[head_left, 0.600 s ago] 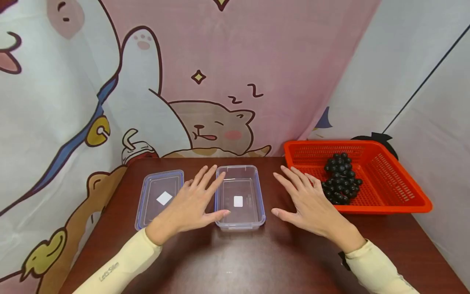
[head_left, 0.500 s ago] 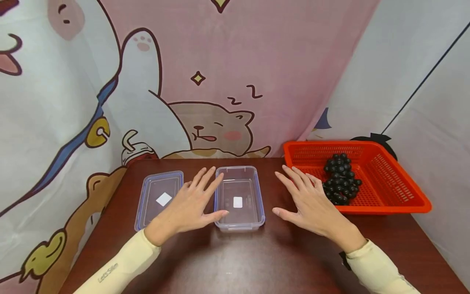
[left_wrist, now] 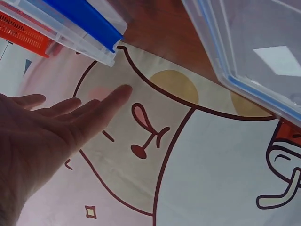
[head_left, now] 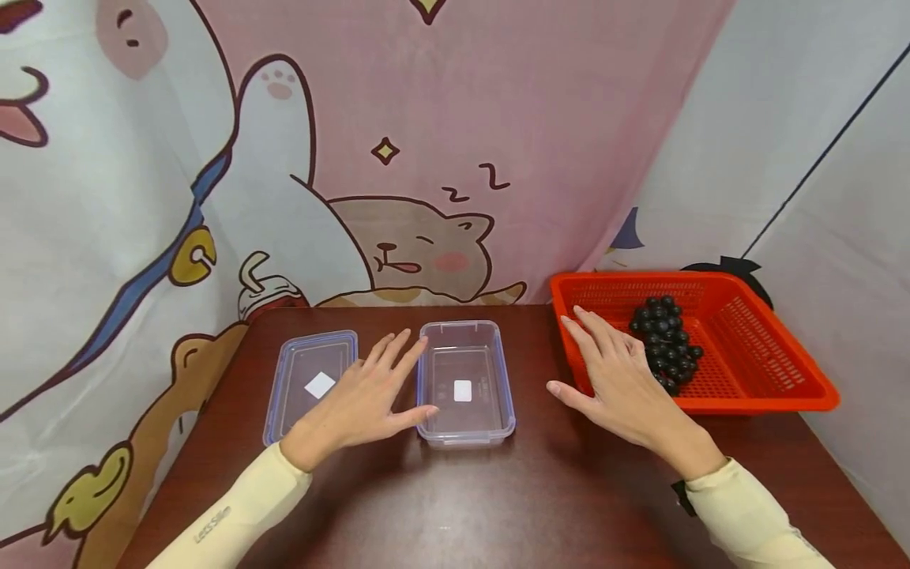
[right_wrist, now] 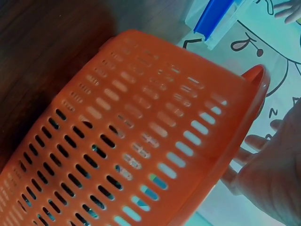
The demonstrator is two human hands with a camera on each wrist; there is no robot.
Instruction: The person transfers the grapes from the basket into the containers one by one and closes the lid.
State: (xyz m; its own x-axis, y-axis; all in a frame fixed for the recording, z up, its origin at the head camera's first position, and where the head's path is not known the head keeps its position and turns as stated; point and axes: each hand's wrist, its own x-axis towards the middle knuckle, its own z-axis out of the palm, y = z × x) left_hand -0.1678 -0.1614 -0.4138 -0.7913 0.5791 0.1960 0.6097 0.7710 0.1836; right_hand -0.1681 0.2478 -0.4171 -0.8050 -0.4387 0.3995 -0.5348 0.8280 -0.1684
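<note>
My left hand (head_left: 366, 395) holds nothing and is spread between a clear lid (head_left: 295, 383) and a clear food container (head_left: 441, 411) with blue side edges. Its fingertips overlap the container's left rim in the head view. In the left wrist view this hand (left_wrist: 56, 127) has straight fingers. My right hand (head_left: 618, 383), also without anything in it, hovers with fingers extended at the left side of a red plastic basket (head_left: 746, 348). Inside the basket lies a bunch of dark grapes (head_left: 663, 340), partly hidden by that hand. The right wrist view shows the slotted basket wall (right_wrist: 141, 108) beside the fingers.
Everything stands on a dark red-brown table (head_left: 448, 506). Behind it hangs a pink cartoon curtain (head_left: 569, 118), with a white curtain (head_left: 839, 221) at the right. White labels mark the container (head_left: 462, 391) and lid (head_left: 320, 385).
My right hand has moved right and slightly forward, now overlapping the basket's left side and part of the grapes. The left hand has barely moved; container, lid and basket stay in place.
</note>
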